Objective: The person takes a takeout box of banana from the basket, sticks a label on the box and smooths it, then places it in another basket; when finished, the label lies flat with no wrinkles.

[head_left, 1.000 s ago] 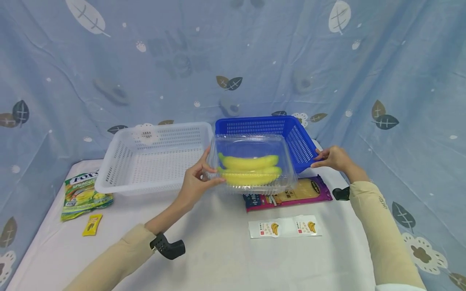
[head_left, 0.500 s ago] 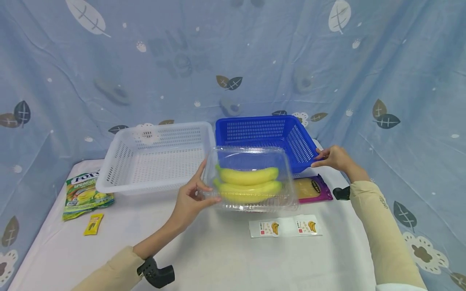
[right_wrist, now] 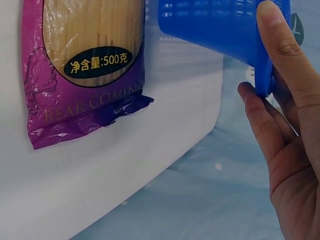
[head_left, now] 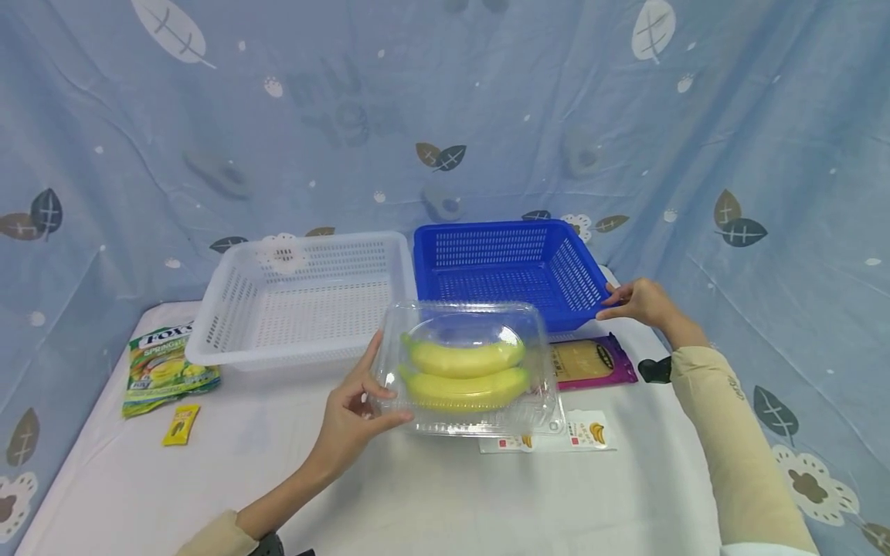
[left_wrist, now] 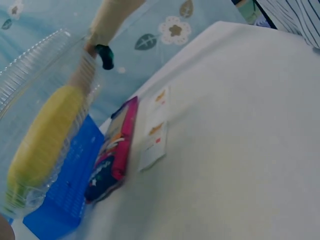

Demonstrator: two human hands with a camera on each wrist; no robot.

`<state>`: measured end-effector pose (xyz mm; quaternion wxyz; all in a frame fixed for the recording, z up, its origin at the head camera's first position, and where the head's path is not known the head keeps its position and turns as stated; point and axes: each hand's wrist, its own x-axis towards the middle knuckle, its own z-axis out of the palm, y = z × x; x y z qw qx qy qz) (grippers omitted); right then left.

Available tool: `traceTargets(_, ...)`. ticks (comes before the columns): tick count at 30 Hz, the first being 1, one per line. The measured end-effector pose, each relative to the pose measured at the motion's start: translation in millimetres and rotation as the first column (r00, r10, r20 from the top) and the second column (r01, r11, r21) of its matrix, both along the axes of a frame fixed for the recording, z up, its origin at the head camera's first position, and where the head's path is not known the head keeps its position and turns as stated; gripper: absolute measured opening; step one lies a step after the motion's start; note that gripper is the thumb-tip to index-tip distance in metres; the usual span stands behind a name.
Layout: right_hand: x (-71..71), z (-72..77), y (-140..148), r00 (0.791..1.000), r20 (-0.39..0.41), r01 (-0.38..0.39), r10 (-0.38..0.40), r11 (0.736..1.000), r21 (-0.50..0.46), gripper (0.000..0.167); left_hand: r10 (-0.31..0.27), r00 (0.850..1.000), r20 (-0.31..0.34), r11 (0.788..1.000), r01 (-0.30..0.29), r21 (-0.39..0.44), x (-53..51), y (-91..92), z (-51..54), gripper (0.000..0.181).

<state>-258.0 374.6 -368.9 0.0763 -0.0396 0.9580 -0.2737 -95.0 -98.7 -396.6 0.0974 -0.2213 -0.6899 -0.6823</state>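
Note:
My left hand [head_left: 353, 417] grips the left side of a clear plastic clamshell box [head_left: 544, 401], with the thumb along its front edge. Two yellow bananas [head_left: 464, 388] lie inside the box, which hangs above the table in front of the baskets. In the left wrist view the box [left_wrist: 30, 90] fills the left side, and only a fingertip shows at the lower corner. At the blue basket [head_left: 511, 284], my right hand [head_left: 643, 303] pinches the right front corner of the rim. The right wrist view shows thumb and fingers [right_wrist: 262, 122] on either side of that rim [right_wrist: 264, 70].
A white basket [head_left: 306, 357] stands left of the blue one. Green snack bag [head_left: 167, 371] and small yellow packet [head_left: 181, 425] lie at far left. A purple noodle pack [head_left: 591, 361] and a banana-sticker strip [head_left: 585, 432], partly covered by the box, lie at right.
My left hand has brought the clamshell box with the bananas from over the blue basket's front toward me and slightly left. My right hand stays on the basket's rim.

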Motion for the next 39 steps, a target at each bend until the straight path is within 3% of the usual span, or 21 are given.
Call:
traceTargets(5, 0.7, 0.3, 1, 1.000, -0.006, -0.011, 0.011, 1.000, -0.007, 0.032, -0.004, 1.000, -0.013, 1.000, 0.004, -0.002, 9.9, -7.3, -4.7, 0.029)
traceTargets(14, 2.9, -3.3, 6, 0.999, -0.016, -0.033, 0.033, 0.999, -0.004, 0.028, 0.004, 1.000, 0.024, 0.999, -0.003, -0.041, 28.2, -20.0, -19.0, 0.030)
traceTargets(21, 2.7, -4.2, 7, 0.999, -0.005, -0.037, 0.037, 0.999, -0.005, 0.031, 0.059, 0.998, -0.017, 0.998, -0.059, -0.021, 38.6, -29.3, -27.2, 0.031)
traceTargets(32, -3.3, 0.0, 3, 0.998, -0.021, -0.055, 0.056, 0.998, 0.015, 0.034, 0.100, 0.995, 0.002, 0.993, -0.100, -0.061, 52.0, -56.2, -47.0, 0.030)
traceTargets(39, -1.6, 1.1, 0, 0.999, -0.007, -0.048, 0.049, 0.998, 0.044, 0.033, 0.135, 0.991, -0.005, 0.988, -0.135, -0.073, 59.1, -72.3, -54.3, 0.031)
